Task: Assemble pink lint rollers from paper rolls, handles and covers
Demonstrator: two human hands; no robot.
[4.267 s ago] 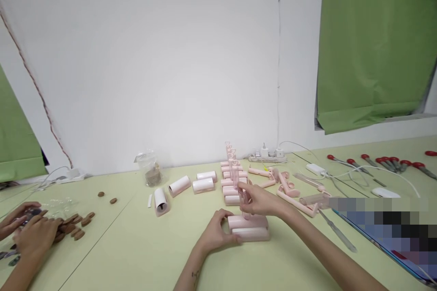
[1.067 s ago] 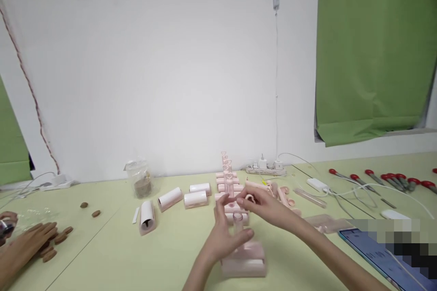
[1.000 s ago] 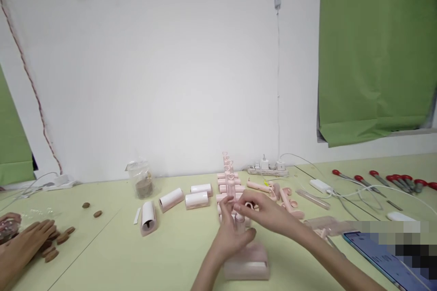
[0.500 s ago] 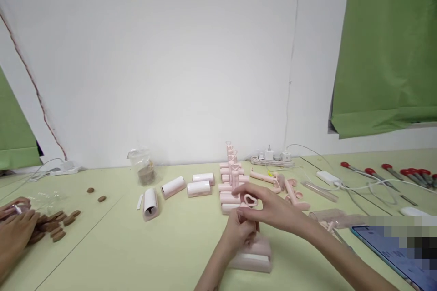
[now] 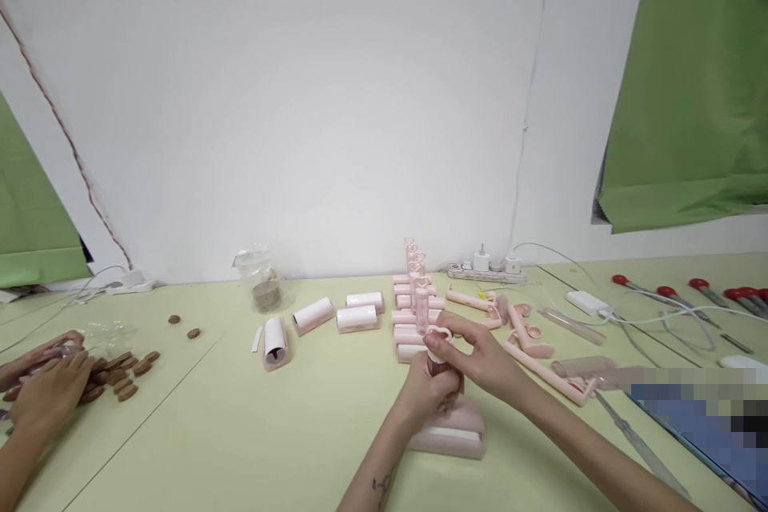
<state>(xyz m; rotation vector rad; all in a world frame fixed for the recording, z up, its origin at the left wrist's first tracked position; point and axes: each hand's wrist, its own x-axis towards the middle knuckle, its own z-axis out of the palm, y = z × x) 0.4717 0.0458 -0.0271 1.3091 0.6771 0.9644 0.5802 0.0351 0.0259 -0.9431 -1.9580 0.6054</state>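
Head view: left grip [image 5: 425,390] closed round tube [image 5: 438,367], right grip [image 5: 483,354] pinching heart-shaped loop [image 5: 442,331]; clear bag [image 5: 250,262] holds brown contents [image 5: 266,296]

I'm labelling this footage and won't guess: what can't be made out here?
In the head view:
Heart-topped piece: lower part hidden by the left hand.
Blue-edged device: top blurred by pixelation.
What is between the co-worker's hands: covered by them.
Rightmost red-ended tool: cut off by the right edge.

no legible text, label, brand, number or sign in view
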